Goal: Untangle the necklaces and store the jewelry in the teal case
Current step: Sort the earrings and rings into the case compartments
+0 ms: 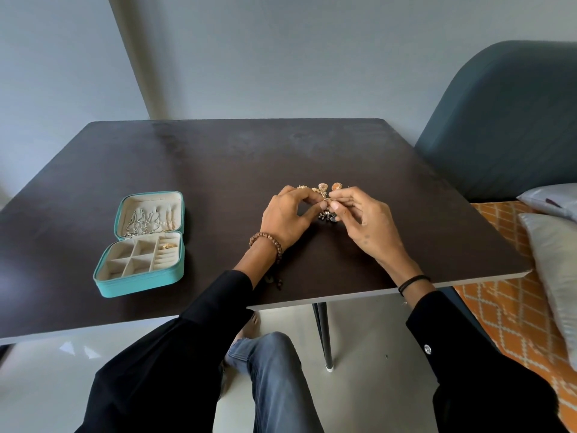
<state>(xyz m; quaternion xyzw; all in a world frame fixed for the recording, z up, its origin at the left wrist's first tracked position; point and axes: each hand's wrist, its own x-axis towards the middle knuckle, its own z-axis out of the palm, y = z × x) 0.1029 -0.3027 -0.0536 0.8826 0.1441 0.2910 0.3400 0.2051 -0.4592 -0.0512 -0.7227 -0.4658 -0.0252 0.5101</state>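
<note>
Head camera, knot of gold jewelry [324,195] well right of the teal case [137,284], over the dark table [218,170], left hand [284,218] pinching its case-side edge, right hand [367,225] pinching a strand on the far side, chains [146,218] lying in the case lid.

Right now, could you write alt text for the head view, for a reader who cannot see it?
The left hand and the right hand pinch a tangled cluster of gold jewelry over a dark table. An open teal case lies to their left, chains in its lid.
</note>
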